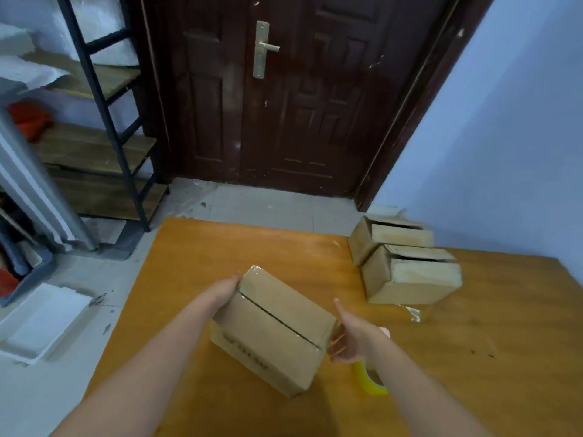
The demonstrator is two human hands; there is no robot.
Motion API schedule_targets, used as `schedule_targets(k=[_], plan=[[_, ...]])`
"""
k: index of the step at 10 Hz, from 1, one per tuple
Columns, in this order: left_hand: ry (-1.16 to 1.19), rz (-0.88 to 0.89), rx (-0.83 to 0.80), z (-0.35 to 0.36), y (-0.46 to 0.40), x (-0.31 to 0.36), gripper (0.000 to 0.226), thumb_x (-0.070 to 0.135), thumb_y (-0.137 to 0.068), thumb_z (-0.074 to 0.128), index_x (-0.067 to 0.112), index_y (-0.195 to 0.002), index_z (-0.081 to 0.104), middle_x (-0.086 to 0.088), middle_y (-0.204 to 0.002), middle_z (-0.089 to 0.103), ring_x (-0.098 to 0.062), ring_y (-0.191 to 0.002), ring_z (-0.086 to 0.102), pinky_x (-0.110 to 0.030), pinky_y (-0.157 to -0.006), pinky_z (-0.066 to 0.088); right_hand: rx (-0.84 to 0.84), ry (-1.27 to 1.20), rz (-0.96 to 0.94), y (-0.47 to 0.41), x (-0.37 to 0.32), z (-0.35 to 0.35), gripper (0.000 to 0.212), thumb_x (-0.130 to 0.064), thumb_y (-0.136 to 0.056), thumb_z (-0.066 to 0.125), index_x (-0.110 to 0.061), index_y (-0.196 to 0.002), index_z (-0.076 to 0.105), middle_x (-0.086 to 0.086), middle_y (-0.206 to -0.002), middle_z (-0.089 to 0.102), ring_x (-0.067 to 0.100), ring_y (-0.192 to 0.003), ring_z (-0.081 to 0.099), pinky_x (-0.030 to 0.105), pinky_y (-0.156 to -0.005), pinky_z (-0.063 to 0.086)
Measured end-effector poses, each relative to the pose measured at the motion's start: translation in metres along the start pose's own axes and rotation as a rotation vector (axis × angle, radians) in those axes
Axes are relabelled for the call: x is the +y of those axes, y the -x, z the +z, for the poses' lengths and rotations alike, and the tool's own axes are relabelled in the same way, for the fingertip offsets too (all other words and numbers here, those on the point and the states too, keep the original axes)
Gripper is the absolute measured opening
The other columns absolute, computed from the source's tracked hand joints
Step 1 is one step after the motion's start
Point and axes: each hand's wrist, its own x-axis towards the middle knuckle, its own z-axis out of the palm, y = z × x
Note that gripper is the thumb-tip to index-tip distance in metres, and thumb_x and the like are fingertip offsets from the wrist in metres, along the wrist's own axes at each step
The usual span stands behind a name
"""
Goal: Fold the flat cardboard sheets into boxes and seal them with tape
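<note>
Box (274,329) sits tilted on table (473,357), top flaps taped along middle. Left hand (225,290) presses far end; right hand (348,337) spread at near end. Taping looks done. Next: put it by two finished boxes (407,266). Tape roll (369,381) half hidden behind right arm; box print too blurry.

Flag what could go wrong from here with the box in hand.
1. The box is tilted, held only at its ends by the left hand and right hand; it could slip.
2. The tape roll lies under the right forearm and may get knocked.
3. Its top seam still shows a dark gap, so the tape may not hold.
</note>
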Motion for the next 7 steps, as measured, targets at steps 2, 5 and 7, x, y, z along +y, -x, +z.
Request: schedule_targets(k=[2,5,7], plan=[[0.202,0.032,-0.105,0.006,0.028,0.028,0.069,0.064,-0.093,0.025,0.010,-0.127,0.051,-0.015,-0.119,0.057,-0.026,-0.090,0.055,-0.035,-0.076,0.044,-0.132,-0.370,-0.108,0.008,0.008,-0.009,0.092,-0.082,-0.072,0.041,-0.006,-0.122,0.047,0.020,-0.120,0.058,0.037,-0.104,0.060,0.048,-0.076,0.053],[0.195,0.480,0.084,0.012,0.041,0.064,0.053,0.058,-0.082,0.060,0.013,-0.111,0.055,0.001,-0.110,0.059,-0.021,-0.106,0.054,-0.036,-0.089,0.044,0.016,-0.607,-0.730,0.048,-0.018,-0.041,0.033,-0.043,-0.098,0.041,-0.013,-0.091,0.053,0.008,-0.096,0.061,0.021,-0.091,0.058,0.038,-0.077,0.050],[0.091,0.520,0.180,0.063,0.049,0.043,0.055,-0.010,-0.081,0.060,0.015,-0.125,0.040,0.001,-0.121,0.049,-0.017,-0.113,0.046,-0.031,-0.089,0.042,0.060,-0.313,-0.879,0.026,0.010,-0.042,0.056,-0.014,-0.093,0.055,-0.025,-0.139,0.024,-0.002,-0.129,0.042,0.015,-0.117,0.041,0.030,-0.093,0.036]])
